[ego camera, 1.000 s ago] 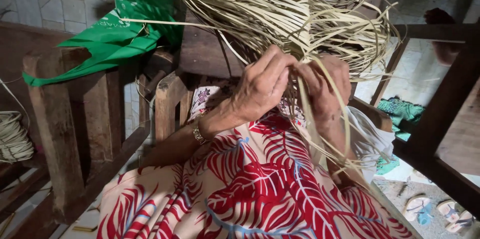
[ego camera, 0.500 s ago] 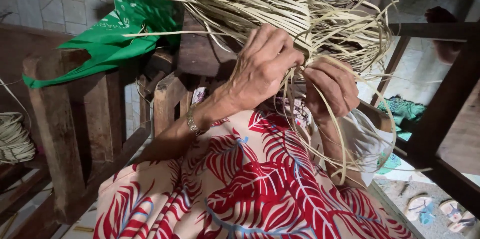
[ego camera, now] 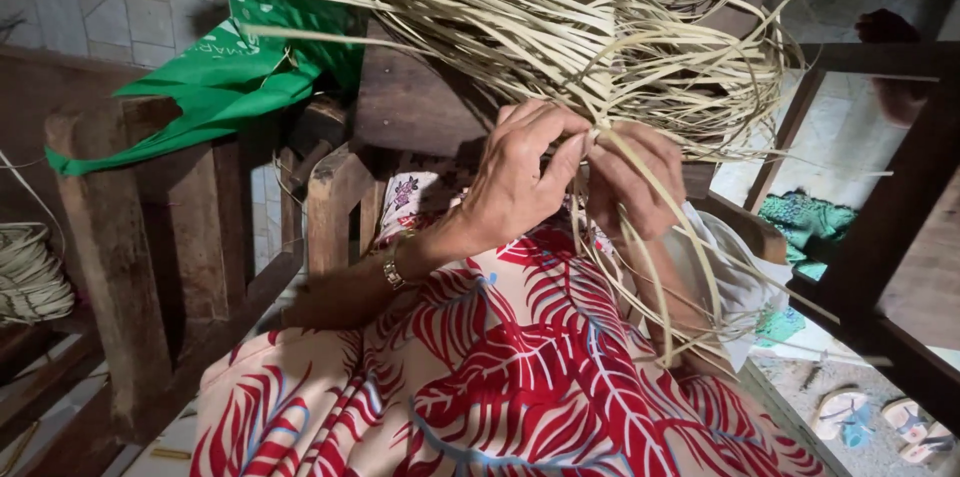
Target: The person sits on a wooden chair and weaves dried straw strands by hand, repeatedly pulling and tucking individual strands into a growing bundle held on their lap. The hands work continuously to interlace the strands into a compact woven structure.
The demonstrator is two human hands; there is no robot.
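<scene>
Down in the lap, over the red leaf-print cloth (ego camera: 520, 377), both hands have closed in tighter than a moment back: the left hand (ego camera: 525, 177) now curls over the pale straw strips (ego camera: 560, 27), pinching them, and the right hand (ego camera: 635, 182) grips loose ends trailing downward. So the weaving is mid-stitch. Beyond, flat, dry strips fan out tangled above a wooden chair (ego camera: 130, 227) and green bag (ego camera: 230, 77).

Both hands (ego camera: 575, 177) amid pale straw strips (ego camera: 560, 27)

I see one package: crumpled green plastic bag (ego camera: 235, 77) with pale print, draped over wooden chair back (ego camera: 110, 227), upper left.
</scene>
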